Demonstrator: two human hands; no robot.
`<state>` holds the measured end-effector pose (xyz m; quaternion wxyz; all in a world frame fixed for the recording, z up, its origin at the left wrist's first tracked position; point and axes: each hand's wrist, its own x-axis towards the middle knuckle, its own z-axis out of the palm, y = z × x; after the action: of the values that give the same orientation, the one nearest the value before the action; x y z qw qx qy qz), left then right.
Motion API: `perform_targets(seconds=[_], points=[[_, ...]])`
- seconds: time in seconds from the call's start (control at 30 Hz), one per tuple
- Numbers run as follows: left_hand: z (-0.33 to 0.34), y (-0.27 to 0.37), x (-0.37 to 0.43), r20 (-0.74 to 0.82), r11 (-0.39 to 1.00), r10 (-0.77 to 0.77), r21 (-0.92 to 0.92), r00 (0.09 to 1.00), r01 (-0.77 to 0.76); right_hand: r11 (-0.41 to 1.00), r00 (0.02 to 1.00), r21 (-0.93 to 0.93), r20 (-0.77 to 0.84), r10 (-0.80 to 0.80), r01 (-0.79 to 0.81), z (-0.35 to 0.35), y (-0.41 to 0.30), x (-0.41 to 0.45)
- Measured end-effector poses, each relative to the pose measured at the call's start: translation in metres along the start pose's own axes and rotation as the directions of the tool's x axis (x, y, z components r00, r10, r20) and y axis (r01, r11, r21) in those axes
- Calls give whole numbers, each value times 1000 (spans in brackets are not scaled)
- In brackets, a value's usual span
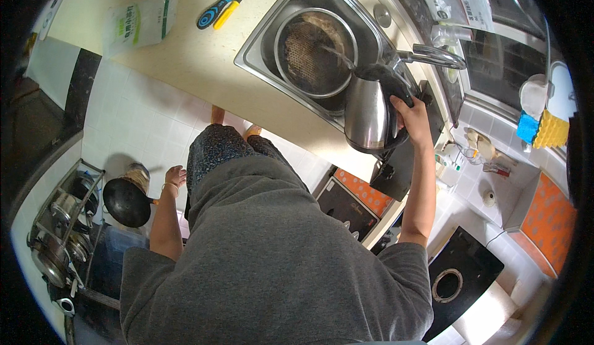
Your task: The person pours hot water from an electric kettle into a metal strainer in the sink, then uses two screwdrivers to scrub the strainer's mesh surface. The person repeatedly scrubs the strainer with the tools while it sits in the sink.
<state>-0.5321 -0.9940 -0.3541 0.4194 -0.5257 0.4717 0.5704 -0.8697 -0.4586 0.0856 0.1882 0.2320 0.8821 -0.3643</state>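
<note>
My right hand (410,115) grips the black handle of a stainless-steel electric kettle (364,108) at the sink's near right side. The kettle is tipped, and a thin stream of water runs from its spout into a round metal basin (317,95). That basin stands inside the stainless-steel sink (278,24). In it lies a brown-stained honeycomb mesh (301,57), partly under dark water. Beside my left thigh hangs my left hand (175,176), empty, with its fingers loosely apart and a bracelet at the wrist.
A chrome faucet (431,57) arches at the sink's right. On the cream countertop (195,62) lie a blue-black screwdriver (216,11), a yellow-handled one (227,14) and a printed plastic bag (144,18). A black wok (126,202) and a pot rack (69,205) stand at left.
</note>
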Motion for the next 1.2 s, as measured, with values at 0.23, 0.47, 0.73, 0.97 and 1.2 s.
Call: perform_targets(seconds=[0.23, 0.47, 0.73, 0.97, 1.2], points=[[5, 5, -12, -61, 1000, -13, -27, 998, 11, 998, 1000, -52, 18, -19, 20, 8, -19, 17], [1, 7, -4, -65, 996, -16, -88, 998, 10, 998, 1000, -62, 22, 8, -7, 9, -28, 32], [5, 26, -23, -89, 996, -38, -82, 995, 30, 988, 998, -147, 50, -37, 44, 14, -41, 37], [-9, 15, -1, -34, 991, -5, -137, 999, 0, 987, 998, -156, 53, -21, 29, 19, -52, 34], [-17, -2, 27, 15, 989, 24, -145, 1000, -22, 989, 1000, -148, 10, 7, -5, 24, -58, 37]])
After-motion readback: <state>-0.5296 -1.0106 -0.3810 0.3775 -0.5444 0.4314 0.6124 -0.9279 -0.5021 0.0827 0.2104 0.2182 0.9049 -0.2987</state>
